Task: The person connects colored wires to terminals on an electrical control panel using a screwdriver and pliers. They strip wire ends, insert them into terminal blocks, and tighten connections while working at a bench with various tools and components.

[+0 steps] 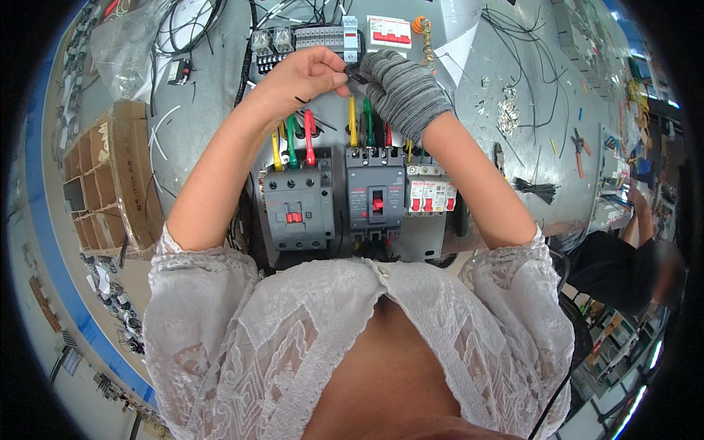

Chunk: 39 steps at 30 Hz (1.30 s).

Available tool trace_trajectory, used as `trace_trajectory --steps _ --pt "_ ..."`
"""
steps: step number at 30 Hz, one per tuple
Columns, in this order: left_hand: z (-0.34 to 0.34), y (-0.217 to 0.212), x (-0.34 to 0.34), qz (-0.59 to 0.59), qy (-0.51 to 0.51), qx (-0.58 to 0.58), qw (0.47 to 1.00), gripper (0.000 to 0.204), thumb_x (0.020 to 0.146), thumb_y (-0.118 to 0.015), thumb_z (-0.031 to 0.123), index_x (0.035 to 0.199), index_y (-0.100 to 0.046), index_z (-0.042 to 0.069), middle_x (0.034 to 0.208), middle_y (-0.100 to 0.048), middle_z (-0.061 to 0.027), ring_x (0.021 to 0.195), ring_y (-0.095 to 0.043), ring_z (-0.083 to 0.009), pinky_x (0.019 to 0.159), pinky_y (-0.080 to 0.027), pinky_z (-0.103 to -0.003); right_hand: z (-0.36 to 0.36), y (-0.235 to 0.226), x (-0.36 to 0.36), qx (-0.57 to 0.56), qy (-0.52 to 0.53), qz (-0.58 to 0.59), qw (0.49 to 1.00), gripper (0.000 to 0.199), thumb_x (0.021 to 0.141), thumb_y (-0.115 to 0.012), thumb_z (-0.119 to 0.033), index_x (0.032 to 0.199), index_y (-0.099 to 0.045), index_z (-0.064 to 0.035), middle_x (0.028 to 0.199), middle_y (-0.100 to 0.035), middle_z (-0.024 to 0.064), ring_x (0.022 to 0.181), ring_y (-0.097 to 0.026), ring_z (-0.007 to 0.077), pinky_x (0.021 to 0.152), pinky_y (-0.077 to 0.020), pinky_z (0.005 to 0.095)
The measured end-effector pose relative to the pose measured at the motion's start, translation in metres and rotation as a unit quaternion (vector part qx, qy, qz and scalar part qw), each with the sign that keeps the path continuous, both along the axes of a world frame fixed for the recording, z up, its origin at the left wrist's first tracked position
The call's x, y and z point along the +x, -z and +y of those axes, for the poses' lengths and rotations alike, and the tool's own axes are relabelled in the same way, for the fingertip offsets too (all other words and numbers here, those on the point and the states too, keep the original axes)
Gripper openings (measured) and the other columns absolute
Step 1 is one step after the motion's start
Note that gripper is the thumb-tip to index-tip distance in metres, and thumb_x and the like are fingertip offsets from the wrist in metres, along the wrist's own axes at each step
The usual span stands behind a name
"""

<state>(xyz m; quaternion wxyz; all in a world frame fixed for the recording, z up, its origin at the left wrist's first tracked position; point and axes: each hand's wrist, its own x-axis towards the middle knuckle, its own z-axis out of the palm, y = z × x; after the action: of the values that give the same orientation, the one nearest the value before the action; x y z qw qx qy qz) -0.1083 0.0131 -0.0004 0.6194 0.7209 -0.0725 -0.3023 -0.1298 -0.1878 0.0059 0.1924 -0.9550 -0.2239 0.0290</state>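
the bench (205,110) shows grey surface between the divided cardboard box (132,172) and the left forearm, and more beyond the right forearm; its near edge passes beneath that right forearm. both hands meet over the far part of the wired devices. the bare left hand (312,77) has thumb and fingers pinching a small dark piece (353,72), too small to name; the gloved right hand (403,92) is curled beside it, but its fingertips are hidden, so i cannot tell its grip.

counted: one contactor (298,209), one large grey breaker (375,194), two clear relays (271,42), one white switch (389,31), and three thick cables, yellow, green and red, at the contactor (292,143).

right of the hands lie small metal pieces (508,116), black ties (535,190) and orange-handled pliers (579,152). the glove blocks what lies beneath it.
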Motion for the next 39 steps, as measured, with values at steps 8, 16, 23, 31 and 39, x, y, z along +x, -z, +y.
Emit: trace_trajectory --steps 8,16,23,31,39 --pt "-0.002 0.006 0.002 -0.208 0.074 0.059 0.974 0.013 0.09 -0.057 0.012 0.102 -0.06 0.007 0.091 -0.065 -0.0056 0.083 -0.059 -0.0152 0.073 -0.046 -0.032 -0.01 0.008 0.0 0.11 0.034 0.053 0.992 0.021 0.081 -0.059 -0.015 0.1 -0.065 -0.0092 0.086 -0.063 0.0159 0.082 -0.063 0.0337 0.075 -0.0511 0.0426" --pt "-0.022 -0.027 -0.001 -0.557 0.212 0.339 0.728 0.02 0.074 -0.07 0.023 0.081 -0.065 0.005 0.087 -0.054 -0.0076 0.089 -0.058 -0.0272 0.076 -0.047 -0.038 -0.005 0.0 0.001 -0.074 -0.011 0.023 0.997 0.018 0.086 -0.056 -0.016 0.102 -0.064 -0.0122 0.093 -0.065 0.0126 0.088 -0.064 0.0313 0.076 -0.0518 0.0426" --pt "-0.025 -0.02 0.003 -0.479 0.196 0.348 0.782 0.014 0.074 -0.071 0.014 0.077 -0.062 0.004 0.085 -0.054 -0.0081 0.084 -0.059 -0.0267 0.072 -0.047 -0.037 -0.006 -0.005 0.006 -0.113 -0.019 0.059 0.992 0.019 0.086 -0.053 -0.013 0.101 -0.065 -0.0113 0.096 -0.068 0.0137 0.089 -0.066 0.032 0.075 -0.0533 0.0447" --pt "-0.021 -0.015 0.006 -0.376 0.135 0.26 0.879 0.02 0.072 -0.074 0.006 0.081 -0.057 0.001 0.079 -0.054 -0.0091 0.072 -0.057 -0.027 0.064 -0.045 -0.034 -0.004 0.0 0.012 -0.093 -0.039 0.106 0.989 0.021 0.088 -0.053 -0.019 0.102 -0.066 -0.0119 0.095 -0.069 0.0126 0.089 -0.067 0.0304 0.075 -0.0529 0.0465" --pt "-0.015 -0.013 0.008 -0.395 0.092 0.231 0.885 0.021 0.073 -0.073 0.003 0.084 -0.056 0.0 0.08 -0.053 -0.0093 0.072 -0.055 -0.0247 0.064 -0.045 -0.033 0.002 -0.002 0.014 -0.112 -0.049 0.04 0.992 0.025 0.088 -0.055 -0.025 0.11 -0.06 -0.014 0.097 -0.067 0.0105 0.089 -0.065 0.0284 0.074 -0.0523 0.0426"
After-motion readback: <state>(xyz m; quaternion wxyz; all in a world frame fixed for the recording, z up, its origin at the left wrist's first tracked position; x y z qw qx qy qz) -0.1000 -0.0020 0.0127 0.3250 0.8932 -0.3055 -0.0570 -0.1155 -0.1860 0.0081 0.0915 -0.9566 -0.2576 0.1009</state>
